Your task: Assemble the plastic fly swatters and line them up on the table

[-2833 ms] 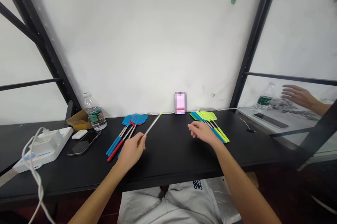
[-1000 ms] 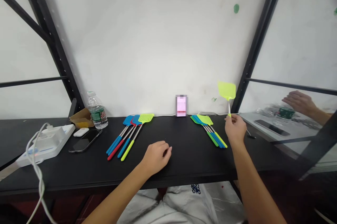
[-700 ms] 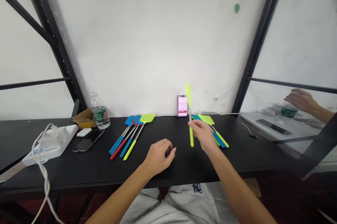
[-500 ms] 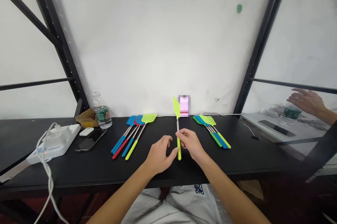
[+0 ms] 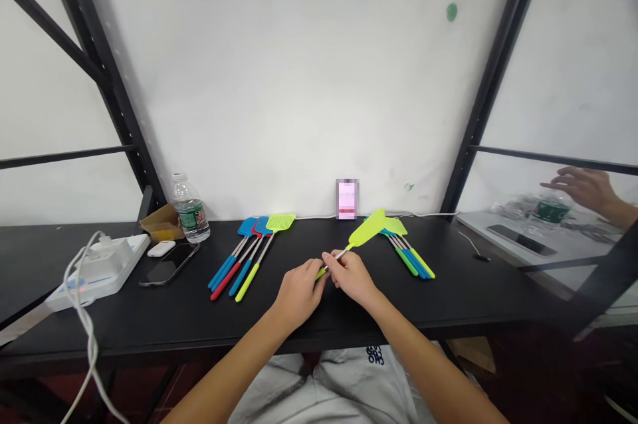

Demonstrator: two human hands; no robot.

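- The right hand (image 5: 351,278) is closed, pinching the thin metal stick of a yellow fly swatter (image 5: 369,231).
- The left hand (image 5: 299,294) is curled closed around the swatter's yellow grip, so both hands hold it, and they touch each other.
- The swatter is off to the side of the middle of the black worktop (image 5: 458,298), close to the front edge. Its flat head points up and to the right, toward the right pile.
- The left pile of fly swatters (image 5: 249,228) lies well apart from the hands. It has four or five swatters, with blue, red and yellow grips.
- The right pile of fly swatters (image 5: 413,264) lies to the right of the hands. Its heads overlap, so I count about four, with green, blue and yellow grips.
- Far left are a white power strip (image 5: 97,271) with a white cable (image 5: 84,337), a small white case (image 5: 161,249), a black phone (image 5: 169,264), a brown box flap (image 5: 159,206) and a water bottle (image 5: 191,209).
- The bottle's green label can't be read.
- A small pink card (image 5: 347,199) stands at the back, blurred.
- The dark letters on the cloth (image 5: 376,355) on the person's lap are too small to read.
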